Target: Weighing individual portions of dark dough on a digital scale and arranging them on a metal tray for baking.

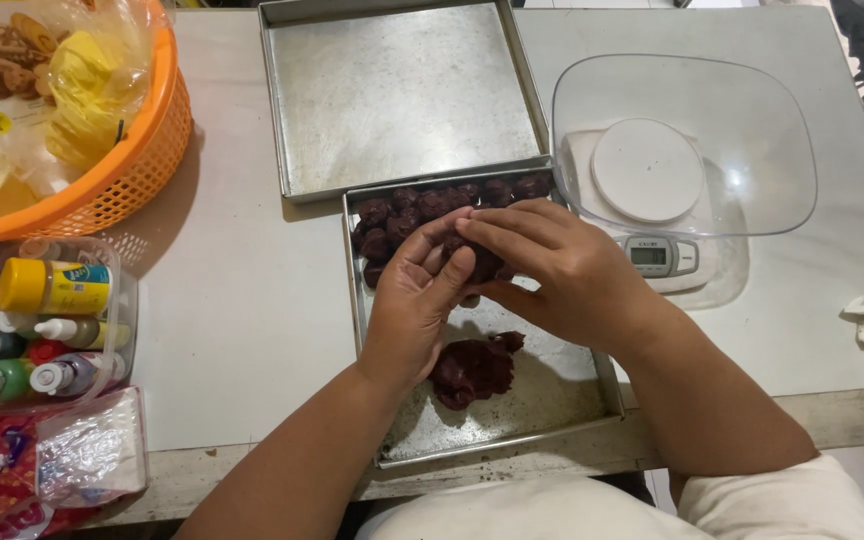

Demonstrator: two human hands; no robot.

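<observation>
Over the near tray: your two hands meet above its far half, palms turned toward each other.
Left hand (417, 300): cupped palm-up, so the piece rests in the hollow while it is shaped.
Right hand (562, 265): laid over the left from the side, fingers pressed down on the piece, closing the cup.
Grip: both hands pressed together around one dough piece (480, 262); neither is spread.
Dough piece: dark reddish-brown, matte, mostly hidden between your fingers; it looks rounded, though the shape cannot be told for sure.
Dough lump (474, 368): the same dark colour, ragged and torn at the edges, lying on the tray floor just under your left wrist, within easy reach.
Dough balls (432, 208): small dark balls packed in rows against the far wall of the tray, touching one another.
Near tray (552, 400): shallow metal, smeared with crumbs.
Empty tray (397, 95): metal, set just beyond.
Kitchen scale (657, 225): white, under a clear bowl, to your right.
Orange basket (142, 165): far left, holding bagged goods.
</observation>
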